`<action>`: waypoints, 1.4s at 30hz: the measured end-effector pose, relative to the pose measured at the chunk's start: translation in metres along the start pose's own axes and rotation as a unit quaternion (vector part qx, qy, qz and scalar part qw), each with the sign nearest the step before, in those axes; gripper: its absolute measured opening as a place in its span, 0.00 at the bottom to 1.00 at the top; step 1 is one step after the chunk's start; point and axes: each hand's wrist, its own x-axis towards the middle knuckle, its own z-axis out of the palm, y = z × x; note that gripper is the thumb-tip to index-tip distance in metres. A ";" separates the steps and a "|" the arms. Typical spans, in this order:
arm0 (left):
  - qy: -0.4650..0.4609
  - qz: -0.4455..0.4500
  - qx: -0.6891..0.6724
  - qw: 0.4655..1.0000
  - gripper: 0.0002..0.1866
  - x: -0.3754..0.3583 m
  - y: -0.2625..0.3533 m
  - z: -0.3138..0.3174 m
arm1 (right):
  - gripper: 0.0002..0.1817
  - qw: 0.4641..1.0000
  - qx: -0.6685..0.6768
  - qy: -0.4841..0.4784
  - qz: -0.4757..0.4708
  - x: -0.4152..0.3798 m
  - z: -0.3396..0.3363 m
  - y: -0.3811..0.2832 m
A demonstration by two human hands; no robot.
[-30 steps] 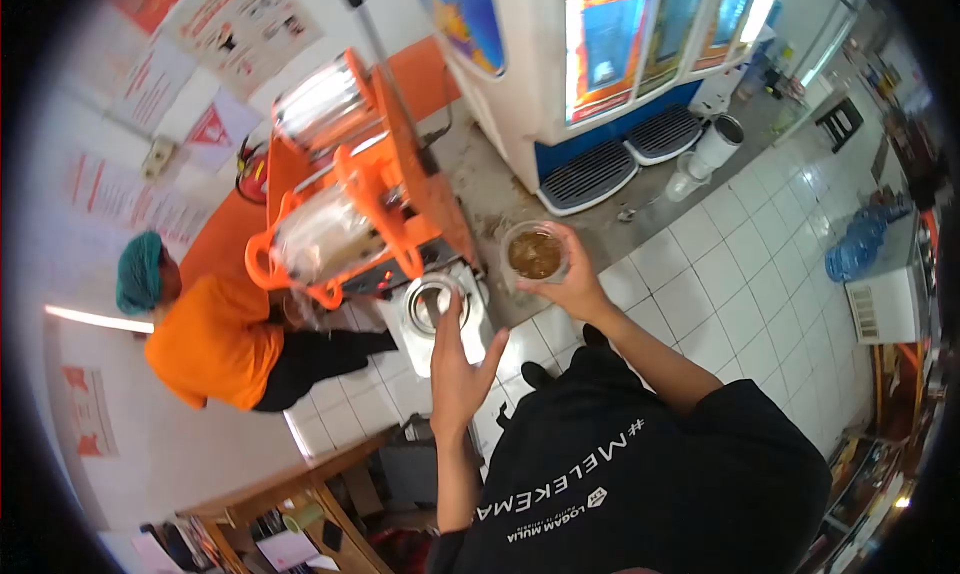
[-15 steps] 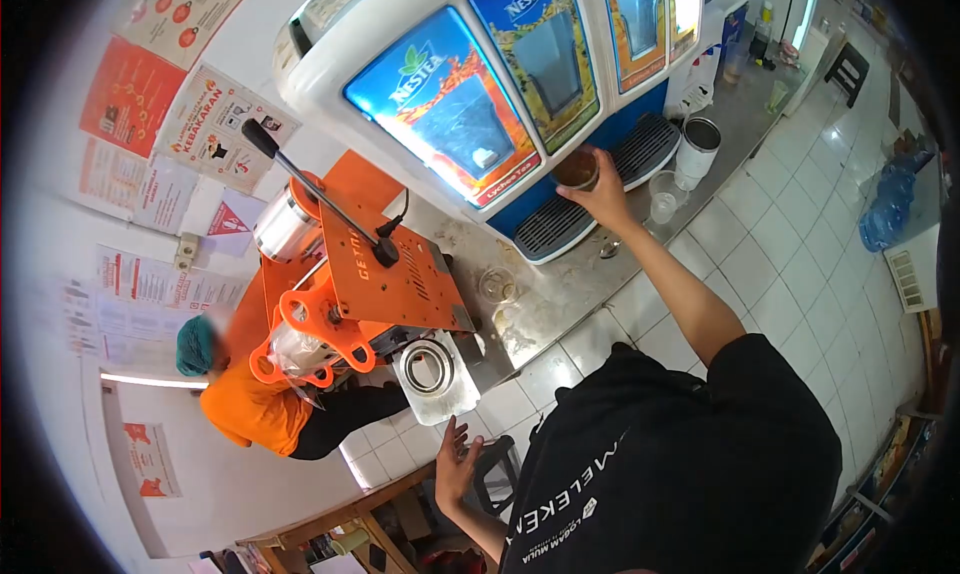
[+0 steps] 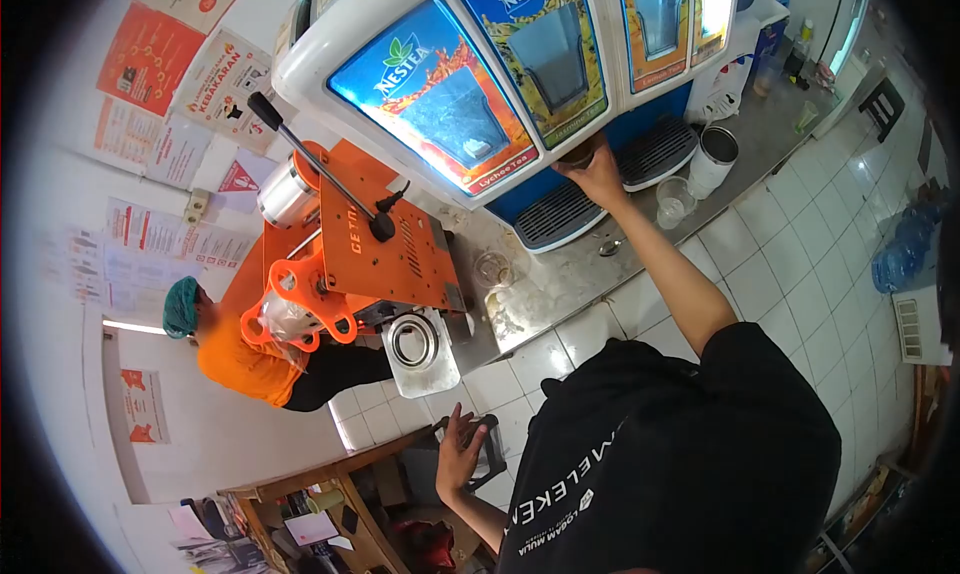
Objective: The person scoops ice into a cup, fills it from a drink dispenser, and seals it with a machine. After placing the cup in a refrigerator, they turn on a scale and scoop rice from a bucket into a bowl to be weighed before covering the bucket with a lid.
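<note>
Head view: the right hand (image 3: 600,177) is clamped on a cup (image 3: 576,156), holding it up beneath the front of the dispenser (image 3: 560,44), with the near tray (image 3: 565,217) lower down, just under that hand. Only a dark sliver of the cup shows past the fingers, so how full it is, whether it stands level and whether it touches the dispenser cannot be told. The step in hand looks like presenting the cup at an outlet, though neither outlet nor flow can be seen. The next move seems to call for a steady wrist and the cup's mouth squared up to the outlet, then a slow, level draw back toward the body, clear of the tray's edge. To the right of that hand, a clear cup (image 3: 672,209) and a steel tumbler (image 3: 714,162) stand on the tabletop (image 3: 545,309); a spoon (image 3: 610,246) lies on the hand's near side. The left hand (image 3: 460,454) holds nothing, its fingers apart, in the air just short of the orange machine's metal plate (image 3: 430,371).
</note>
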 end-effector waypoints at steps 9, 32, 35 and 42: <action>-0.009 0.028 0.037 0.999 0.40 0.020 0.061 0.007 | 0.42 1.000 0.018 -0.014 -0.002 -0.017 -0.020 -0.007; 0.179 0.197 0.283 0.921 0.54 0.040 0.160 -0.034 | 0.38 0.924 0.114 -0.364 -0.032 -0.200 0.089 -0.227; 0.190 0.187 0.277 0.923 0.53 0.041 0.130 -0.072 | 0.42 0.895 0.066 -0.440 -0.014 -0.196 0.101 -0.256; 0.246 0.195 0.268 0.911 0.49 0.097 0.067 -0.125 | 0.35 0.887 -0.005 -0.454 0.088 -0.178 0.082 -0.246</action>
